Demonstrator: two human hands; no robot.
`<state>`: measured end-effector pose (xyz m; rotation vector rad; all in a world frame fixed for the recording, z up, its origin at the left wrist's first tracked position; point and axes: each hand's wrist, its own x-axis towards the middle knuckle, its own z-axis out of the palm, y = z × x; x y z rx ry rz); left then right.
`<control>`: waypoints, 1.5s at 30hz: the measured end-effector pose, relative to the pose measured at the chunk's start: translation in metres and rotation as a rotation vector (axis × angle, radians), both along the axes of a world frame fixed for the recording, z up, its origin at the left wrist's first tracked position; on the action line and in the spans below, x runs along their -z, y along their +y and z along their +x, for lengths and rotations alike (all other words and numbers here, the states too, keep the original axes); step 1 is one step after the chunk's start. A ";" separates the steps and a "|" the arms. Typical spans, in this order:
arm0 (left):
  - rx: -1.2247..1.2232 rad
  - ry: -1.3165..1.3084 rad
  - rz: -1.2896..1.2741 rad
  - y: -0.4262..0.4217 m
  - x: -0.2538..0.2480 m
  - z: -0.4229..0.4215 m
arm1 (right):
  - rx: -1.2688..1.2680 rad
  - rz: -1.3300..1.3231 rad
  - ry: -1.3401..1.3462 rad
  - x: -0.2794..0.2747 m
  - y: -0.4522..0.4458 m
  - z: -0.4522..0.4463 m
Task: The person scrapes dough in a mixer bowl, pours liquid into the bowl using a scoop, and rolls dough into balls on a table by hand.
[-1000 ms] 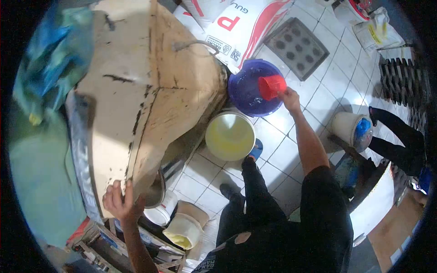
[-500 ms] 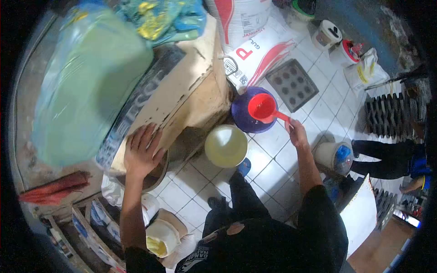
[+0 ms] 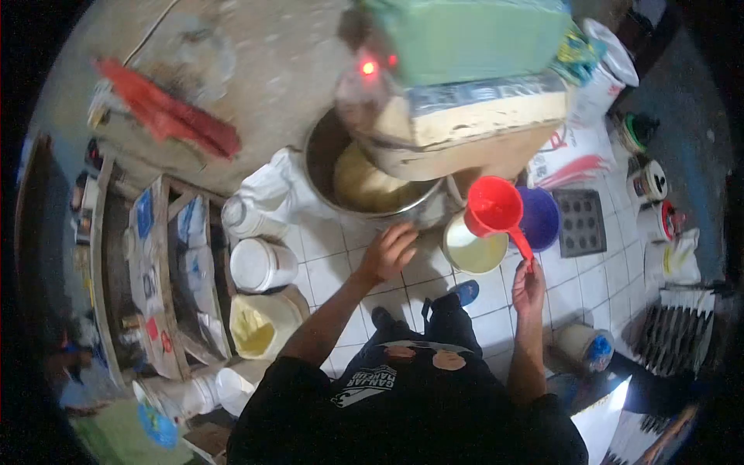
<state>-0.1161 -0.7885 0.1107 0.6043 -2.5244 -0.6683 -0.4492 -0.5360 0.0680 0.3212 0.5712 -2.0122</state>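
My right hand [image 3: 528, 285] is closed round the handle of a red plastic dipper [image 3: 496, 204], held over the space between a pale yellow bucket [image 3: 479, 256] and a purple tub [image 3: 540, 219]. I cannot make out clearly what is in the dipper. My left hand [image 3: 390, 252] is open, its fingers loosely bent and nothing in them, just below the rim of a large metal mixing bowl [image 3: 318, 164]. Pale dough [image 3: 367, 183] lies in that bowl, partly hidden by the cream-coloured mixer [image 3: 484, 116] above it. A light liquid shows in the yellow bucket.
White lidded buckets [image 3: 263, 265] and a cut-open jerrycan [image 3: 262, 329] stand at the left by a wooden rack [image 3: 163, 271]. A dark mould tray [image 3: 581, 223] lies on the tiled floor. Sacks [image 3: 575, 151] lean behind it. A red cloth [image 3: 167, 108] rests upper left.
My view has swung left, bringing the mixing bowl and dough into sight. My left hand has come off the mixer top down to the bowl. The dipper has moved from over the purple tub towards the yellow bucket.
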 end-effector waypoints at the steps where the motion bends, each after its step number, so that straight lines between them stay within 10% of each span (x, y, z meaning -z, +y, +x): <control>1: -0.065 -0.097 0.097 0.018 0.028 0.055 | -0.011 -0.019 -0.020 -0.007 -0.009 0.027; 5: -0.387 -0.224 0.232 0.103 0.148 0.289 | -0.067 -0.076 -0.132 0.011 -0.061 0.118; 13: -0.924 -0.553 0.550 0.227 0.191 0.554 | -0.280 -0.127 -0.100 -0.025 -0.218 0.254; 16: -0.718 -0.853 0.525 0.220 0.199 0.561 | -0.284 -0.078 -0.161 -0.012 -0.278 0.271; 19: -0.793 -0.166 0.641 0.195 0.223 0.537 | -0.312 -0.030 -0.165 -0.016 -0.328 0.282; 24: -1.035 -0.044 1.026 0.126 0.182 0.467 | -0.305 0.026 -0.021 0.025 -0.403 0.280; 33: -0.814 -0.327 0.921 0.037 0.170 0.493 | -0.523 0.253 0.698 0.022 -0.461 0.264; 36: -1.161 -0.260 1.271 -0.003 0.148 0.472 | -0.484 0.248 1.213 0.055 -0.471 0.257; 45: -0.484 -0.152 0.863 -0.142 0.205 0.509 | -0.801 0.562 1.397 -0.006 -0.481 0.282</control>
